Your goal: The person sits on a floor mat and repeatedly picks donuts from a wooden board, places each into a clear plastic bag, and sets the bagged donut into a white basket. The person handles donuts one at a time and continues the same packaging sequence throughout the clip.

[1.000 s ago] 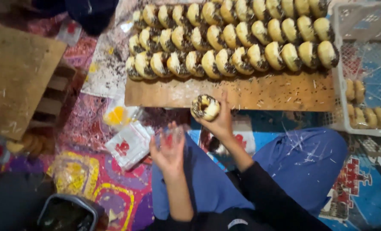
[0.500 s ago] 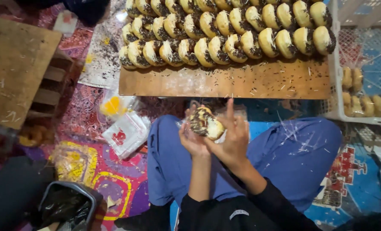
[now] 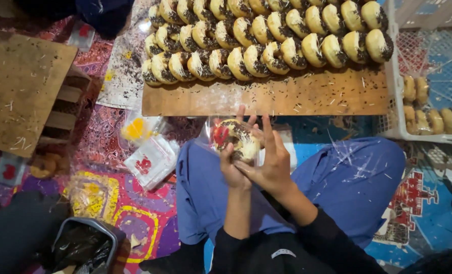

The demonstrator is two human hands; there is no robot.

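Observation:
Both my hands meet over my lap around one topped doughnut (image 3: 236, 139) inside a clear plastic bag (image 3: 221, 134) with a red mark. My left hand (image 3: 233, 167) cups the bag from below. My right hand (image 3: 271, 160) holds it from the right, fingers stretched upward along the bag. Just beyond my hands lies a wooden board (image 3: 266, 94) carrying rows of doughnuts with dark sprinkles (image 3: 266, 33).
A white plastic crate (image 3: 429, 109) with plain doughnuts stands at the right. A stack of clear bags (image 3: 152, 160) lies on the patterned mat at my left. A wooden pallet (image 3: 23, 86) is further left; a dark container (image 3: 84, 243) sits lower left.
A second ago my right hand held a doughnut at the board and my left held an empty bag. The hands then came together over my lap, with the doughnut now in the bag.

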